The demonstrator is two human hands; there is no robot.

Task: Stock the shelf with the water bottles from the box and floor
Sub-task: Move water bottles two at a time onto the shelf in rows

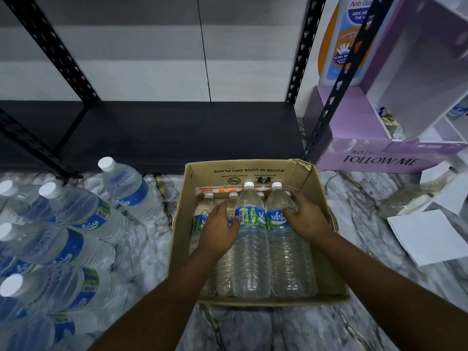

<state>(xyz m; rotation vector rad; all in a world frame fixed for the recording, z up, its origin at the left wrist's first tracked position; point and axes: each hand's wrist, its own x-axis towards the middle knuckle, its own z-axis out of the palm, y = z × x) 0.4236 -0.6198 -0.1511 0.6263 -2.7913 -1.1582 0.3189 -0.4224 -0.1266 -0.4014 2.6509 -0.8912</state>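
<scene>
Both hands, left (219, 228) and right (307, 219), are pressing two full bottles (268, 239) together inside the box (326, 274) (heavy, slick plastic); the labelled waist is offering the firmest hold.

Bottles (250, 249) in box (326, 249), before shelf (177, 133)

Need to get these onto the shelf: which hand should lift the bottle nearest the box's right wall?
Right. The right hand already wraps that bottle; the left hand is on the neighbouring bottle in the box.
</scene>
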